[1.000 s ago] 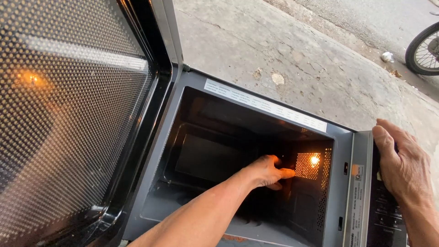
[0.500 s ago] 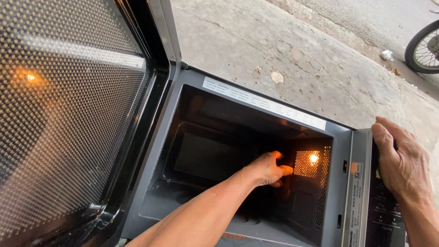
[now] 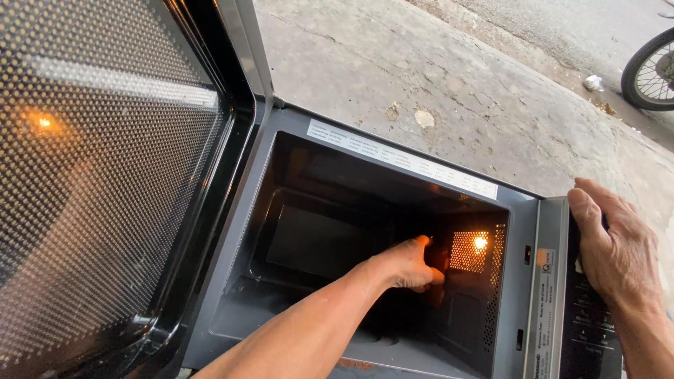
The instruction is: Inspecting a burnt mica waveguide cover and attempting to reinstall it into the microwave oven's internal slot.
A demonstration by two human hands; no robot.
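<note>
1. Inside the microwave (image 3: 393,175), toward its right wall, the left hand (image 3: 407,263) is reaching in with the fingers curled together; whether they are pinching anything I cannot tell, since the fingertips are hiding against the dark wall.
2. Just right of that hand, the oven lamp (image 3: 480,243) is glowing orange behind a perforated grille (image 3: 469,251), so the work in hand appears to be going on at that wall.
3. On the microwave's right edge, the right hand (image 3: 614,242) is resting over the control panel (image 3: 586,330), fingers lying close together and bent over the top corner, seemingly steadying the box.
4. At the microwave's left, the door (image 3: 105,175) is standing fully open, so opening is done; the inside is showing no turntable or dish that I can make out.
5. Counting: one microwave, one door, one lit lamp, two hands.
6. Beyond the microwave, the concrete ground (image 3: 456,77) is lying bare, and one wheel (image 3: 649,74) is showing at the far right.
</note>
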